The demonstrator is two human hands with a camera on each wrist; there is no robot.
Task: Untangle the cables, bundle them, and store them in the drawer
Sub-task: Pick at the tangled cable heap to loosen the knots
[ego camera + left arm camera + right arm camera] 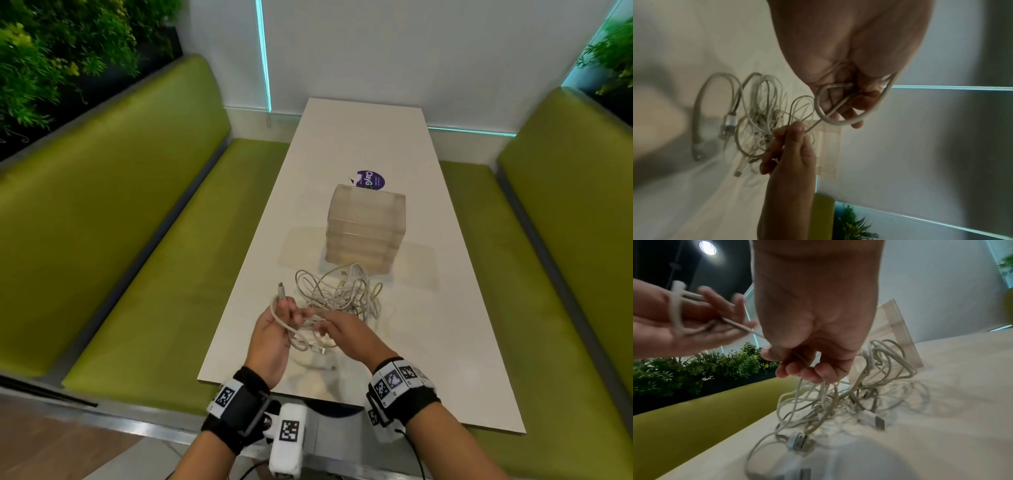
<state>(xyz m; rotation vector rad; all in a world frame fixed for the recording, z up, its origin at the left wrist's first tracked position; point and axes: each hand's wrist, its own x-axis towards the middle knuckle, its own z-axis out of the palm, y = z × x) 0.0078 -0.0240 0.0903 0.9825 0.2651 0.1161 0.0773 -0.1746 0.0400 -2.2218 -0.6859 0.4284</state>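
Observation:
A tangle of white cables [342, 291] [758, 120] [869, 386] lies on the white table [445, 325], just in front of a translucent drawer unit [364, 228] [898, 331]. My left hand [284, 318] [844, 104] [701, 318] is raised over the table's near left part and holds one white cable looped round its fingers, the plug end [281, 288] sticking up. My right hand [329, 325] [797, 366] [789, 138], right beside it, pinches the same cable where it runs back into the tangle. Several loose plugs [797, 441] lie on the table.
Green padded benches [137, 240] [565, 257] flank the narrow table on both sides. A purple round sticker [370, 180] lies behind the drawer unit. A white wall closes the far end, and plants [51, 61] stand behind the left bench.

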